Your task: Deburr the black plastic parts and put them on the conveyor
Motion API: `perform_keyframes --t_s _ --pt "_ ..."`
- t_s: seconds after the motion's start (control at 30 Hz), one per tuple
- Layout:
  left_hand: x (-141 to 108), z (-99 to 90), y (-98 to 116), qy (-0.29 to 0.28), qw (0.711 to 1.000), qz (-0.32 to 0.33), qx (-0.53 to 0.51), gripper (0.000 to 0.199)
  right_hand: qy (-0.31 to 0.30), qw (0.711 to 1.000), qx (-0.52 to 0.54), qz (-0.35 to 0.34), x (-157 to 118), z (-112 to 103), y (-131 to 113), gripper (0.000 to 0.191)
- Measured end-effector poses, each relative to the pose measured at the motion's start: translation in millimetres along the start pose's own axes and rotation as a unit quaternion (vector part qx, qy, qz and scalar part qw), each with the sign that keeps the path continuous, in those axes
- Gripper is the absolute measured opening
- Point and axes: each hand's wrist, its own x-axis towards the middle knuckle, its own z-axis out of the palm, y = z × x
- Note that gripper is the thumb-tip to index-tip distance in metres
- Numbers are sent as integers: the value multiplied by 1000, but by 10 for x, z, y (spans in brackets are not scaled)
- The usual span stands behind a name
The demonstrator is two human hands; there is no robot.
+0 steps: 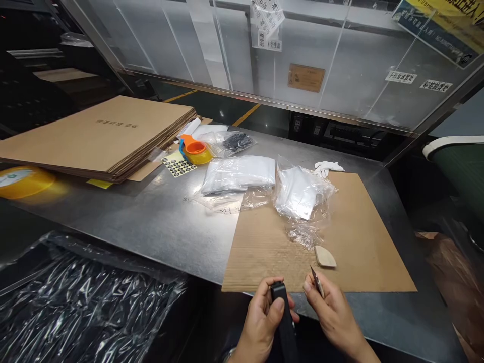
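Observation:
My left hand (260, 317) is wrapped round a long black object (285, 322) with a squared end; its lower part runs out of the picture, and its kind is unclear. Between the thumb and fingers of my right hand (333, 312) is a slim craft knife (317, 282), its pointed dark blade angled up and away. Just beyond that hand, a beige wedge-shaped pad (325, 257) lies on a flat cardboard sheet (359, 237). The two hands are apart, at the table's near edge.
Clear bags of white sheets (242, 174) and white pieces (298, 191) lie mid-table. Left are stacked cardboard (102, 133), an orange tape dispenser (195, 148), round stickers (178, 164) and a yellow tape roll (26, 182). A white glove (327, 168) lies behind. Black plastic (94, 302) fills the lower left.

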Motion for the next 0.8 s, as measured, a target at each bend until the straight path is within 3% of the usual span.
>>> perform_keyframes --t_s 0.17,0.27,0.37,0.5,0.63,0.7,0.8 --pt "53 -40 -31 21 1000 -11 -14 52 -5 999 23 23 -92 -77 138 39" --pt "99 -26 -20 68 997 -6 -27 46 -85 994 65 32 -210 -106 242 43" --pt "156 -8 -6 109 993 -19 -47 39 -134 991 20 6 -279 -124 313 59" --pt "213 -51 -59 96 993 -62 -41 41 -40 998 -53 -9 -184 -181 313 36" --pt "255 -186 -239 36 986 -161 25 43 38 993 -106 -30 61 -292 359 45" --pt "294 -248 -339 19 974 -225 -6 40 87 983 -159 -31 186 -381 459 48" --pt "373 -275 -427 61 956 -282 -58 34 213 948 -235 8 323 -573 696 48"
